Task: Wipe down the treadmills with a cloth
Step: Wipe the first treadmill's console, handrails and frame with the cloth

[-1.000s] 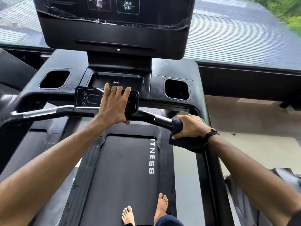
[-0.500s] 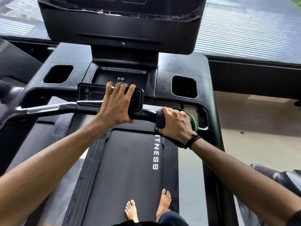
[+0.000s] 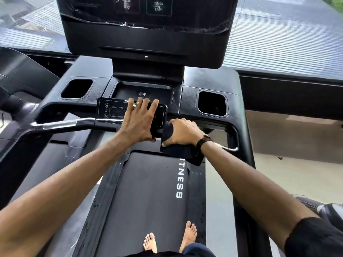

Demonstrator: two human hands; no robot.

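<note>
Over the last second the right hand [image 3: 182, 131], clenched around the dark cloth [image 3: 181, 152], has slid left along the handlebar [image 3: 61, 125] to mid-frame beside the control panel [image 3: 113, 112], where the left hand [image 3: 138, 123] lies flat, suggesting the bar's right stretch is wiped.

Glossy black plastic console [image 3: 209, 78], matt rubbery belt [image 3: 141, 191], shiny metal handlebar [image 3: 61, 125] (chrome-like), soft dark cloth [image 3: 182, 152].

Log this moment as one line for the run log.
left hand: flat on control panel | right hand: grips cloth round handlebar, beside panel | step: wiping bar
</note>
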